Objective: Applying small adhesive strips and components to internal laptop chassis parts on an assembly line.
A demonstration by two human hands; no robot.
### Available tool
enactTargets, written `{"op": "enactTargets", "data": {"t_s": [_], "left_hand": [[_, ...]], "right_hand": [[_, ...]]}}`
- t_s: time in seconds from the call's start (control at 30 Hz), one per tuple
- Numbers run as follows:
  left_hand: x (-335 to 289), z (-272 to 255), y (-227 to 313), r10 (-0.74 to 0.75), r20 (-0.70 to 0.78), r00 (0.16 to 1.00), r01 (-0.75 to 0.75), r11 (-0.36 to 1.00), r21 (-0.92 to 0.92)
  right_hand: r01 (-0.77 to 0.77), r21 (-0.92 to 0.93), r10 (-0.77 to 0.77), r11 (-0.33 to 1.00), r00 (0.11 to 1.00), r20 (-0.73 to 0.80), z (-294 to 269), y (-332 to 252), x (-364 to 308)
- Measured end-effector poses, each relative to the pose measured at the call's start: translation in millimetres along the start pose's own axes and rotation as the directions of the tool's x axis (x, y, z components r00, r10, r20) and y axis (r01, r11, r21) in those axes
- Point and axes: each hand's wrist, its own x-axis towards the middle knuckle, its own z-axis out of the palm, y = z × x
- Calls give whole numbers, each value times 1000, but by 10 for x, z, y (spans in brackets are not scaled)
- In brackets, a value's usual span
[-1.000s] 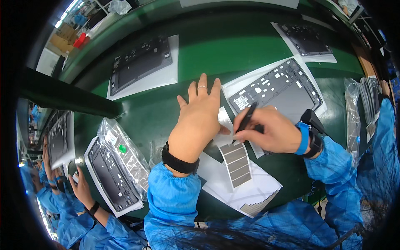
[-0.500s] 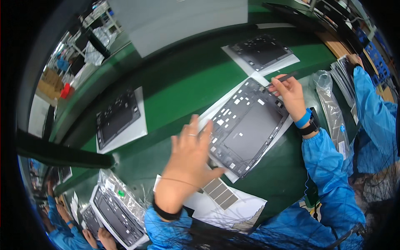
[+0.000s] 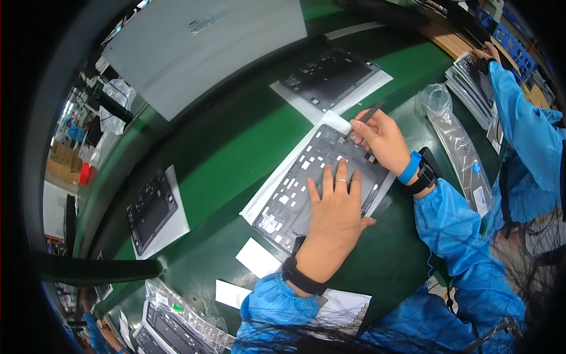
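A dark grey tablet-like housing panel (image 3: 283,203) with several small white patches lies on a white sheet (image 3: 253,203) in front of me. My left hand (image 3: 335,218) rests on the panel, its fingers stretched out and spread, holding nothing. At the panel's far right corner, my right hand (image 3: 383,141) pinches a slim dark pen-like tool (image 3: 371,112). The tool's lower end is close to the panel's edge; whether it touches cannot be made out. Below my left forearm, white paper sheets (image 3: 256,258) are partly hidden.
Similar dark panels on white sheets lie at the far side (image 3: 333,76) and at the left (image 3: 152,212). A clear plastic bag (image 3: 454,141) is on the right, beside a stack of panels (image 3: 471,88) and a co-worker's sleeve (image 3: 519,112). A green bar (image 3: 106,268) crosses at left.
My left hand has come down onto the panel and further right. The right hand stays at the panel's corner with the tool. The whole view has shifted.
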Motion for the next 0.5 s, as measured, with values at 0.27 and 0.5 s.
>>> {"op": "enactTargets", "data": {"t_s": [0.27,0.5], "left_hand": [[29,-162,34,27,111,993,-32,998,45],[82,-139,40,30,76,997,-34,998,56]], "right_hand": [[-49,-78,50,996,999,15,-9,-101,-67],[20,-160,-10,987,998,64,-12,-129,-79]]}}
